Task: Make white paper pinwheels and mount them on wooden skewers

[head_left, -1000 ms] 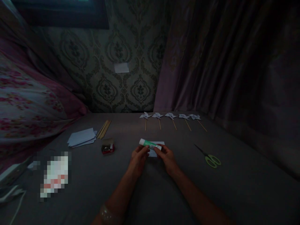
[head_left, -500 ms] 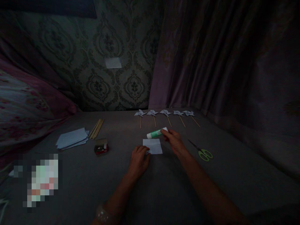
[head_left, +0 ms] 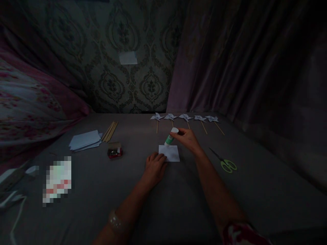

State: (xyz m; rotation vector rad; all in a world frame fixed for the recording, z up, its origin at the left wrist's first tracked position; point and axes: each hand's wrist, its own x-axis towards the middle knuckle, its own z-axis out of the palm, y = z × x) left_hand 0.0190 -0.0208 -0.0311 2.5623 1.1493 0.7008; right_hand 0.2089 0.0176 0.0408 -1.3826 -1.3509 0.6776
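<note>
A green and white glue stick [head_left: 169, 139] is gripped in my right hand [head_left: 187, 139], its fingers closed around the upper end. The stick tilts, its lower end at the far edge of a small white paper sheet [head_left: 173, 154]; whether it touches is hard to tell. My left hand [head_left: 155, 166] lies on the near left part of the sheet, fingers flat and holding nothing. Behind my hands, several white paper pinwheels [head_left: 170, 117] on wooden sticks lie in a row. Green-handled scissors [head_left: 226, 164] rest to the right of my right forearm.
At the left lie a stack of white paper [head_left: 85, 140], a bundle of wooden sticks [head_left: 110, 131] and a small open red box [head_left: 114, 152] of metal bits. A blurred-out packet [head_left: 58, 180] and a white cable [head_left: 19, 217] sit nearer on the grey cloth [head_left: 102, 190].
My right hand has tipped the glue stick from nearly level to steep, bringing its lower end to the paper's far edge. My left hand stays on the sheet. The view has shifted slightly.
</note>
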